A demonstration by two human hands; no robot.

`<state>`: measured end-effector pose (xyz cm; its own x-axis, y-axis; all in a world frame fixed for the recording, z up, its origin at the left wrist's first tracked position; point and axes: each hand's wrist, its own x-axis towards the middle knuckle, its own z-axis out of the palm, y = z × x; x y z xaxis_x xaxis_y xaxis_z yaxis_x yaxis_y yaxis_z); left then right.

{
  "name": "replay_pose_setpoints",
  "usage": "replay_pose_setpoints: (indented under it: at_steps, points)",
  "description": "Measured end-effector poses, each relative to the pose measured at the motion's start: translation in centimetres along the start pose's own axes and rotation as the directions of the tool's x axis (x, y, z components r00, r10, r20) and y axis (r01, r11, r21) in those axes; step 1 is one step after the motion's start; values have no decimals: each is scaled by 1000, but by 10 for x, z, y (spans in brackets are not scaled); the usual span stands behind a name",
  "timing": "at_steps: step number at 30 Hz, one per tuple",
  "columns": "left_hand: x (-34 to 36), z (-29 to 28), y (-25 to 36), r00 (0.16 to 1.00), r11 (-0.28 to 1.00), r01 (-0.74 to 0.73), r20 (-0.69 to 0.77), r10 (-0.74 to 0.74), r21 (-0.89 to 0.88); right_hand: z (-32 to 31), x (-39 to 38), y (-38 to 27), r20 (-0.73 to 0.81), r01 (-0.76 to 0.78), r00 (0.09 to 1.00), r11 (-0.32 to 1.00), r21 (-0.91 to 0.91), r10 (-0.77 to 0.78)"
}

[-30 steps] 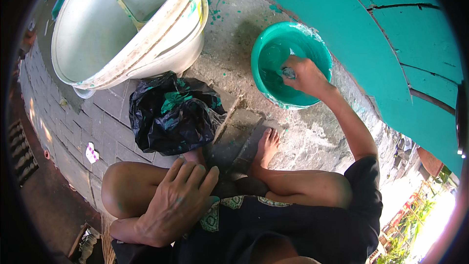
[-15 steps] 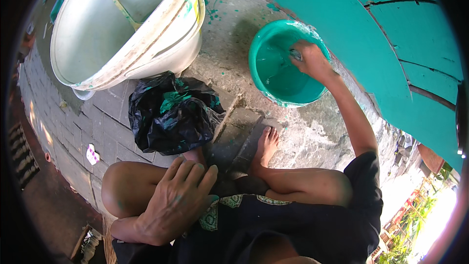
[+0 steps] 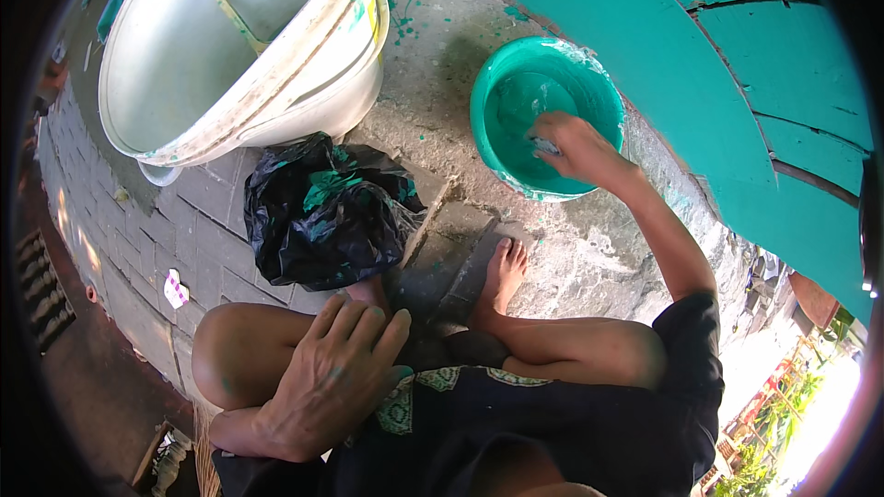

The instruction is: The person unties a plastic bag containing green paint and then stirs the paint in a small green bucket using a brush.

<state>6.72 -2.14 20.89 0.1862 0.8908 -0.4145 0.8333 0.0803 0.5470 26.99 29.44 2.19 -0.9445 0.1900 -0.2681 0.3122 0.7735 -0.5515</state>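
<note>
My right hand (image 3: 578, 149) reaches forward into a teal plastic bowl (image 3: 505, 83) that stands on the concrete ground. Its fingers are closed on a small pale thing (image 3: 545, 144), mostly hidden by them; I cannot tell what it is. Teal liquid lies in the bowl's bottom. My left hand (image 3: 333, 377) rests flat on my left knee with the fingers spread, holding nothing. I am squatting, and my bare foot (image 3: 502, 274) sits on the ground below the bowl.
A big white bucket (image 3: 304, 64) with a stick inside stands at the upper left. A crumpled black plastic bag (image 3: 322, 212) with teal smears lies in front of it. A teal-painted wooden surface (image 3: 737, 83) fills the right. Grey paving bricks (image 3: 120, 239) lie to the left.
My right hand has shifted from the bowl's far right rim back down into the bowl, still closed on the small thing. The left hand stays on the knee.
</note>
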Motion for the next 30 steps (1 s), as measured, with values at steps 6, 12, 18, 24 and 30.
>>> replay_pose_setpoints:
  at_steps: [6,12,18,24,30]
  points:
    - [0,0,-1,1000,999,7,12,-6,-32,-1,-26,-4,64,-37,997,999,-35,39]
    - [1,-1,-3,1000,999,1,25,1,-45,-10,-42,15,107,-102,988,991,-92,111]
    - [0,-1,-3,1000,999,-3,29,4,-49,-18,-25,27,73,-127,988,986,-110,135]
    - [-1,-1,-3,999,1000,-12,46,12,-10,-22,0,31,180,-107,977,994,-36,112]
    - [4,-1,-4,995,1000,-24,102,23,11,-23,11,38,-11,-22,1000,997,73,23]
